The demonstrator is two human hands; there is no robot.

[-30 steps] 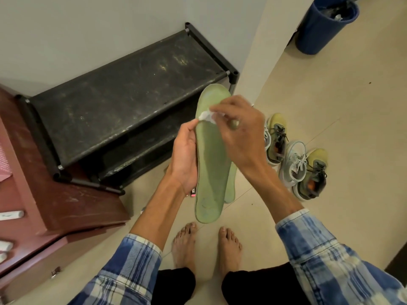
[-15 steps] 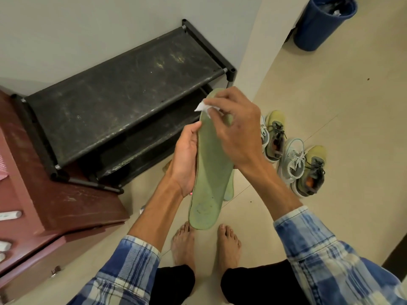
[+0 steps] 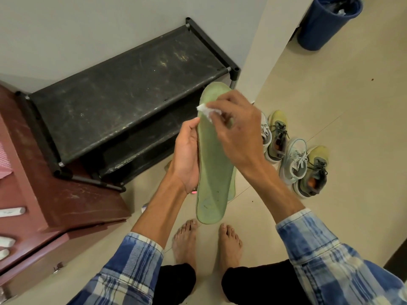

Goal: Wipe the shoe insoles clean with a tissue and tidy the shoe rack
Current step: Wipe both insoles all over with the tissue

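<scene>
Our left hand (image 3: 187, 159) curls round a long pale-green insole (image 3: 214, 164), smudged near the heel; our right hand (image 3: 233, 130) pinches a crumpled white tissue (image 3: 206, 111) against it.

Floor (image 3: 343, 150) carries shoe rack (image 3: 123, 106), sneakers (image 3: 295, 157) (clustered) and bin (image 3: 323, 25).

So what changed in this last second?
The right hand, pinching the crumpled white tissue, rubbed up toward the toe end of the long pale green foam insole, then slid back down a little. Nothing was picked up or let go. The left hand keeps its grip on the insole's edge; the black two-shelf shoe rack, the pale laced sneakers and the blue bin stayed put.
</scene>
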